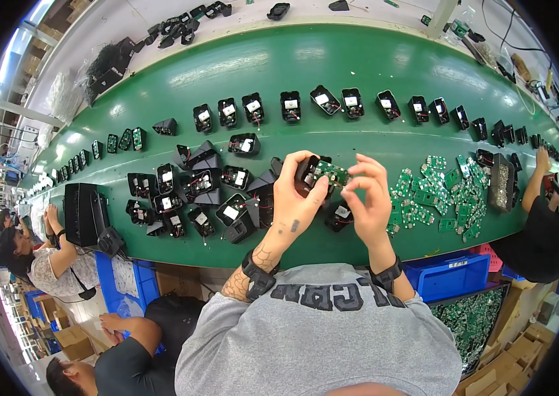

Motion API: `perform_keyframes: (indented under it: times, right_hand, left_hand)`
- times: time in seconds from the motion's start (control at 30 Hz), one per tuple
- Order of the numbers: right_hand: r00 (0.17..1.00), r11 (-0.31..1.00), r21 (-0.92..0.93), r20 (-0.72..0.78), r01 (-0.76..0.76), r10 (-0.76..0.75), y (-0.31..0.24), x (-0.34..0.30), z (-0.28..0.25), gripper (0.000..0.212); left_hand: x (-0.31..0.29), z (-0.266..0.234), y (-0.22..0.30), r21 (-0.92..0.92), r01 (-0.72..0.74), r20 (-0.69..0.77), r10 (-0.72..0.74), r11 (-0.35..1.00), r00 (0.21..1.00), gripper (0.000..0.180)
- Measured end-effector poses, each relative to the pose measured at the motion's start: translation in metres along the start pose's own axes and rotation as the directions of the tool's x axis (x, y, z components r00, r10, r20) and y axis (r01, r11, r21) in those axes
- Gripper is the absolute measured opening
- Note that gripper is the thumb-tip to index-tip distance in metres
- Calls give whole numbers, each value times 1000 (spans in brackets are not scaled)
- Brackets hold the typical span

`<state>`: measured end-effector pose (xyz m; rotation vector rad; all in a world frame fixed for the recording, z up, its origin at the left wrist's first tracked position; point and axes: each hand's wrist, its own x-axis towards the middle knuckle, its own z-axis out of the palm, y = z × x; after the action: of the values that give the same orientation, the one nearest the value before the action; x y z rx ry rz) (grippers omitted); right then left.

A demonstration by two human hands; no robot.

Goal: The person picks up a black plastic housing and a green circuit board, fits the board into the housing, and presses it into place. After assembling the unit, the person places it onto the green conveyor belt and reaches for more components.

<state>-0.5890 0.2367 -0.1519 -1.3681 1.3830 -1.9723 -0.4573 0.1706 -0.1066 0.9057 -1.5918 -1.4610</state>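
Note:
My left hand (298,198) grips a small black plastic housing (306,175) above the green belt. A green circuit board (329,173) sits at the housing's open top, pinched by the fingertips of my right hand (366,198). Both hands meet over the near middle of the belt. A cluster of similar black housings (193,191) with white parts inside lies just left of my left hand. A heap of loose green circuit boards (441,191) lies to the right of my right hand. One more black housing (339,216) rests on the belt under my hands.
A green conveyor belt (332,66) curves across the view with a row of black housings (352,102) along its far side. A black tray of small parts (502,183) stands right. Blue bins (448,274) sit below the belt edge. Other people work at left and right.

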Motion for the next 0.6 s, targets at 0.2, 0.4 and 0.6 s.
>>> perform_keyframes:
  times: [0.2,0.4,0.6]
  right_hand:
    - [974,937,-266,64,227,-218,-3,1,-6,11]
    - [995,976,-197,27,-88,95,-17,8,-4,10]
    - [991,939,-334,67,-85,113,-21,10,-8,10]
  left_hand:
    - [-4,3,-3,264,-220,-15,231,939,973,33]
    - [0,5,-10,473,-531,19,594,703,804,35]
    - [4,5,-15,533,-612,55,698,585,714,37]
